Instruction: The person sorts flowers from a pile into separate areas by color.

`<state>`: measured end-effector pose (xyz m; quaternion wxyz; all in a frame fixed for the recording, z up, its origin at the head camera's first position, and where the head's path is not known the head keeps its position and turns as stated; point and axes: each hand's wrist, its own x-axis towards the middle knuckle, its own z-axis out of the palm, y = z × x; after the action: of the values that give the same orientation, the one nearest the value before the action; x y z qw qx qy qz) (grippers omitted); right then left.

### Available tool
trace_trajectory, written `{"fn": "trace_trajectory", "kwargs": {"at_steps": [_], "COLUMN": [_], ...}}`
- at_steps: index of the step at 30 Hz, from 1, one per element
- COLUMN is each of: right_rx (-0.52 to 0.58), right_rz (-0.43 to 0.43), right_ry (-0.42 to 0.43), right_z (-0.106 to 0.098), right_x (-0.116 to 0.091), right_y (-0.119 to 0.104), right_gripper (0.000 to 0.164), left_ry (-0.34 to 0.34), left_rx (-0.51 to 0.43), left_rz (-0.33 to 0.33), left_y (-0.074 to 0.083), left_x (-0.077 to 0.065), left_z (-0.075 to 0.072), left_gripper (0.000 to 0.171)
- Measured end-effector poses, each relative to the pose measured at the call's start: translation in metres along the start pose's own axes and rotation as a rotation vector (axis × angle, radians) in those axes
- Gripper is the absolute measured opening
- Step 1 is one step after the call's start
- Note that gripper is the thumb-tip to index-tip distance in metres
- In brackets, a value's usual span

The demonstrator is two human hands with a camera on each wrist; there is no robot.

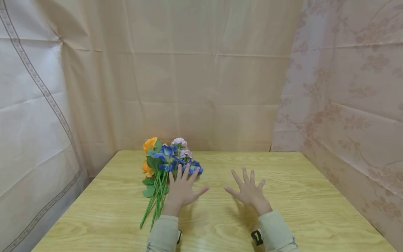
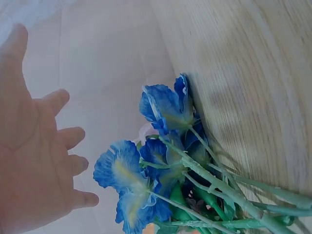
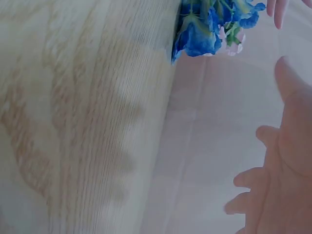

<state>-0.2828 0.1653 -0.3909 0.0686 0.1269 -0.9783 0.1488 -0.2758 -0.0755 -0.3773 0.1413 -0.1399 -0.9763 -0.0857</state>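
A bunch of artificial flowers lies on the left part of the table, its green stems (image 1: pixel 156 199) pointing toward the person. Among the heads are blue flowers (image 1: pixel 167 156), orange flowers (image 1: pixel 150 144) and pale pink-lilac flowers (image 1: pixel 179 141). My left hand (image 1: pixel 182 190) hovers with spread fingers beside the stems, hiding part of the bunch in the head view. The left wrist view shows a gap between that hand and the blue flowers (image 2: pixel 131 180). To the right, my right hand (image 1: pixel 252 191) is held over bare wood, fingers spread, holding nothing.
The wooden table (image 1: pixel 302 196) has pale grain and rounded far corners. Beige curtains (image 1: pixel 204 87) hang behind it. A flower-patterned cloth (image 1: pixel 355 105) runs along the right side, and a whitish curtain (image 1: pixel 31 122) hangs at the left.
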Motion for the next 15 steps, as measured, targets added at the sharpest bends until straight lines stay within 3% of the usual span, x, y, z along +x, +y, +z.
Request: {"fn": "trace_trajectory", "kwargs": {"at_steps": [7, 12, 15], "right_rx": [0.066, 0.064, 0.069], "right_rz": [-0.042, -0.051, -0.048], "right_ry": [0.091, 0.130, 0.141], "right_z": [0.000, 0.000, 0.000], "right_x": [-0.002, -0.002, -0.001], "right_y": [0.001, 0.000, -0.001], "right_gripper": [0.075, 0.051, 0.040], "left_ry": [0.078, 0.258, 0.353], "left_rx": [-0.027, 0.025, 0.031], "left_rz": [-0.066, -0.128, -0.174], "left_y": [-0.009, -0.018, -0.024], "left_x": [0.002, 0.001, -0.001], "left_z": [0.002, 0.004, 0.005], "left_gripper": [0.069, 0.065, 0.055]}}
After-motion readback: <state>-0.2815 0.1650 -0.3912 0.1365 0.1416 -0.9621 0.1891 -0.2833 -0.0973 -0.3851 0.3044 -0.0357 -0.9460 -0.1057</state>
